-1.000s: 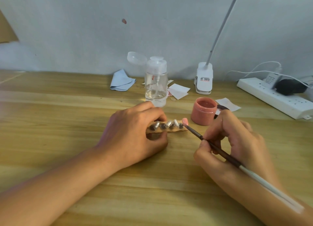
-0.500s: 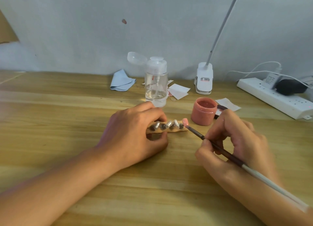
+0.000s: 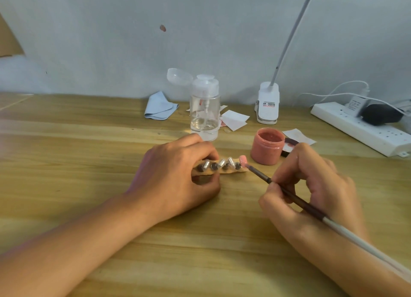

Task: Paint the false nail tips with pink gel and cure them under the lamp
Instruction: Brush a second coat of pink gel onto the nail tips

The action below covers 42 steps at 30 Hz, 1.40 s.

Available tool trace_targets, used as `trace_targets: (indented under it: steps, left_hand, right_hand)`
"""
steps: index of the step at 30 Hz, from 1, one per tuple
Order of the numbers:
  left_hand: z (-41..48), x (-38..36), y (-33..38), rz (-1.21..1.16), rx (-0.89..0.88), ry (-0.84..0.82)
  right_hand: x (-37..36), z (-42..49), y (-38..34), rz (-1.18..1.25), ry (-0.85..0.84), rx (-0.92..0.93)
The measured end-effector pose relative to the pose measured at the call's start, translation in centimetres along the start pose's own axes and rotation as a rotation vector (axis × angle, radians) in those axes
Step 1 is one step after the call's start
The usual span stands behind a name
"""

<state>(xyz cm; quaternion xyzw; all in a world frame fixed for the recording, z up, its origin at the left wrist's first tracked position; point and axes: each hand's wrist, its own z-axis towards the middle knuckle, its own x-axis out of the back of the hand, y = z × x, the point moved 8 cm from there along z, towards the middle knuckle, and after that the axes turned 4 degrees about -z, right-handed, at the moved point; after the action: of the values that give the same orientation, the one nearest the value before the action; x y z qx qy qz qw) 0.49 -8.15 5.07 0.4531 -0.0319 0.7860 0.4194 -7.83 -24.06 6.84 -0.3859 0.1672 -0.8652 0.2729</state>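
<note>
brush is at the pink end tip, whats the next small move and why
Probably slide the brush left to the neighbouring clear tip: the end tip already looks pink, four look unpainted, and the left hand grips the wooden strip.

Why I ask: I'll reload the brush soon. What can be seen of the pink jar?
The pink jar is small, round, plastic-looking, with a ridged neck. It stands upright and lidless on the wooden table, pink gel inside, right of the nail strip and just beyond the right hand, which does not touch it.
</note>
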Motion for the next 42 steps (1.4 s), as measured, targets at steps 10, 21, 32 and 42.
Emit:
trace_targets:
  steps: [10, 21, 32, 42]
  left_hand:
    - [0.0, 0.0, 0.0, 0.023, 0.015, -0.028]
    - [0.2, -0.1, 0.2, 0.043, -0.05, -0.037]
    - [0.2, 0.0, 0.4, 0.042, -0.064, -0.027]
    - [0.3, -0.1, 0.4, 0.054, -0.071, -0.031]
  right_hand:
    - [1.1, 0.1, 0.7, 0.137, 0.127, -0.068]
    - [0.8, 0.2, 0.7, 0.153, 0.104, -0.049]
    - [0.8, 0.1, 1.1, 0.175, 0.12, -0.064]
    - [1.0, 0.1, 1.0, 0.172, 0.135, -0.074]
